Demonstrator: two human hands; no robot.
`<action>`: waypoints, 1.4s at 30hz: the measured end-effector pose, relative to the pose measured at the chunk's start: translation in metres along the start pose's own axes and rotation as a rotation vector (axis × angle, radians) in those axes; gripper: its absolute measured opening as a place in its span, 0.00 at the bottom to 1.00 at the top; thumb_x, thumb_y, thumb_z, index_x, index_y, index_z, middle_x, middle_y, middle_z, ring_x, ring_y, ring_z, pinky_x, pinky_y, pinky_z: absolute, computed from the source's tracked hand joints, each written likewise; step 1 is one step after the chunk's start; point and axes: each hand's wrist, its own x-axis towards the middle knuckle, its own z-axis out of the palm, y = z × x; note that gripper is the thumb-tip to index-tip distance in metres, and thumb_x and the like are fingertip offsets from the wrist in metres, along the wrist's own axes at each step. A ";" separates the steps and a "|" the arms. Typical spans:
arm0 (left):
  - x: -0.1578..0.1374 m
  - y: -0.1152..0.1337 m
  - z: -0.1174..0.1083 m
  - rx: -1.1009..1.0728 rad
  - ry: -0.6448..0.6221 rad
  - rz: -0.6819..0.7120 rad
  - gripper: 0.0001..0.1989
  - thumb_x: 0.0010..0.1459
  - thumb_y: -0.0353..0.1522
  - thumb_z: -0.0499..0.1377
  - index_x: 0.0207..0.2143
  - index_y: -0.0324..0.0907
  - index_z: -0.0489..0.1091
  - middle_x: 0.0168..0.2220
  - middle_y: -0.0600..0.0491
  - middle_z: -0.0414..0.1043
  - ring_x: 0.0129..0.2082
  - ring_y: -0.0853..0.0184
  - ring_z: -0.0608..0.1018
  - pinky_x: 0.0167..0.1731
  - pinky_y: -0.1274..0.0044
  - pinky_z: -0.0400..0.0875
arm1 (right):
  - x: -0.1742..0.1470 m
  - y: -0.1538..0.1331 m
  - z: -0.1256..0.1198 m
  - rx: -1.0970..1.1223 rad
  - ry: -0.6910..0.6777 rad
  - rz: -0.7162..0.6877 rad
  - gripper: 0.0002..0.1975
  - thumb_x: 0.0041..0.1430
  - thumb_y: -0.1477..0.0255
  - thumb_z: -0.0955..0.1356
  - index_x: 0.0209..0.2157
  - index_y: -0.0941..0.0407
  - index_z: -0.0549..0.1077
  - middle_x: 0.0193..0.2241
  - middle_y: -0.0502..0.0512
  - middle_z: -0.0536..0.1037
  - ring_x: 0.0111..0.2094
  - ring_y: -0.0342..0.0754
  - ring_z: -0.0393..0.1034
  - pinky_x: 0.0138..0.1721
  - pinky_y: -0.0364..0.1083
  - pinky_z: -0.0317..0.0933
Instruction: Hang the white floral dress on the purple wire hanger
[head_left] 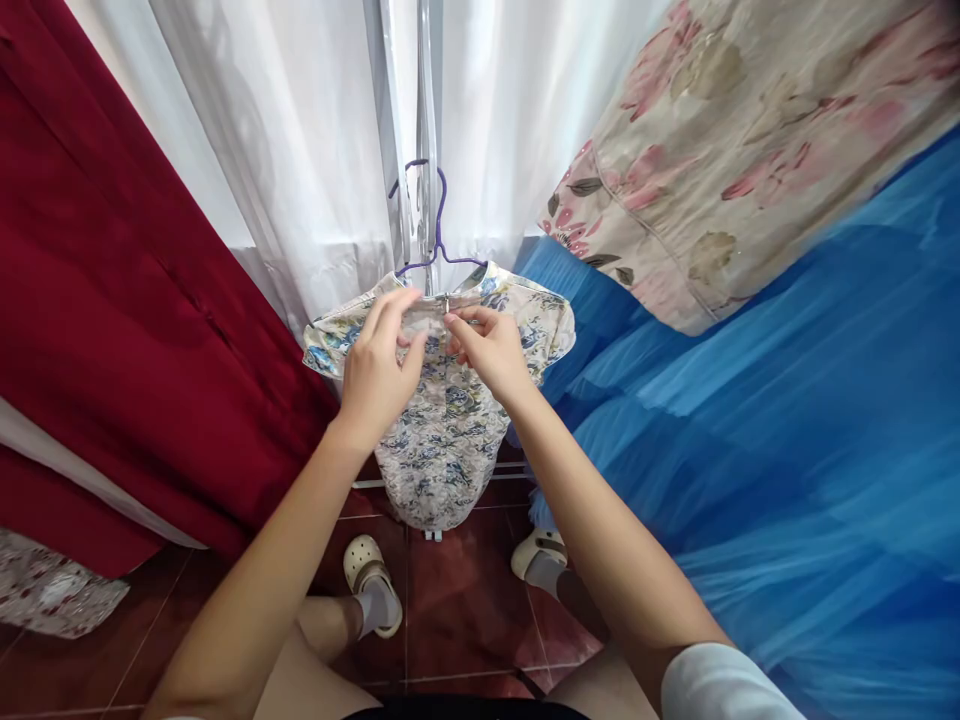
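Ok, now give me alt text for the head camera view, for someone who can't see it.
A person's right hand pinches the upper part of a floral garment on a purple hanger; the left hand is open beside it. White cloth hangs behind, red fabric to the left, gauzy blue fabric and a pink-flowered cloth to the right.

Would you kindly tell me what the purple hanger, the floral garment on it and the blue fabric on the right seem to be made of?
Purple hanger: probably plastic-coated wire, smooth, thin and bent. Floral garment: woven cloth, perhaps cotton, matte with soft creases. Blue fabric: likely tulle, sheer-looking with fine gathered layers.
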 end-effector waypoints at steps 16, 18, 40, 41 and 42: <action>0.046 -0.033 -0.004 -0.052 0.335 -0.034 0.07 0.69 0.32 0.55 0.42 0.39 0.71 0.38 0.51 0.73 0.38 0.68 0.75 0.38 0.76 0.70 | -0.009 0.042 0.002 -0.057 -0.001 -0.028 0.12 0.54 0.65 0.71 0.23 0.56 0.68 0.16 0.44 0.65 0.18 0.39 0.54 0.21 0.41 0.47; 0.047 -0.063 -0.022 -0.129 0.452 -0.111 0.07 0.68 0.33 0.56 0.43 0.38 0.70 0.39 0.53 0.72 0.40 0.70 0.75 0.41 0.76 0.71 | -0.031 0.061 -0.011 -0.125 -0.050 0.026 0.13 0.53 0.65 0.71 0.22 0.56 0.67 0.16 0.44 0.64 0.19 0.39 0.54 0.22 0.41 0.47; -0.084 -0.002 0.068 -1.000 -0.210 -0.671 0.12 0.59 0.37 0.65 0.40 0.38 0.75 0.47 0.46 0.76 0.50 0.63 0.76 0.52 0.74 0.68 | -0.106 0.176 -0.126 -0.417 -0.040 0.474 0.08 0.44 0.76 0.68 0.15 0.56 0.68 0.13 0.50 0.69 0.21 0.45 0.60 0.26 0.45 0.53; -0.081 0.009 0.067 -0.963 -0.247 -0.601 0.10 0.61 0.37 0.64 0.40 0.39 0.75 0.47 0.47 0.76 0.51 0.63 0.75 0.53 0.75 0.67 | -0.107 0.176 -0.128 -0.425 -0.045 0.495 0.09 0.44 0.77 0.69 0.14 0.57 0.68 0.12 0.50 0.68 0.20 0.45 0.60 0.26 0.45 0.53; -0.080 0.019 0.065 -0.925 -0.276 -0.538 0.09 0.62 0.36 0.63 0.40 0.40 0.75 0.46 0.48 0.76 0.50 0.64 0.75 0.52 0.76 0.67 | -0.109 0.175 -0.128 -0.423 -0.056 0.511 0.10 0.43 0.77 0.70 0.14 0.57 0.68 0.12 0.50 0.68 0.20 0.45 0.60 0.26 0.45 0.54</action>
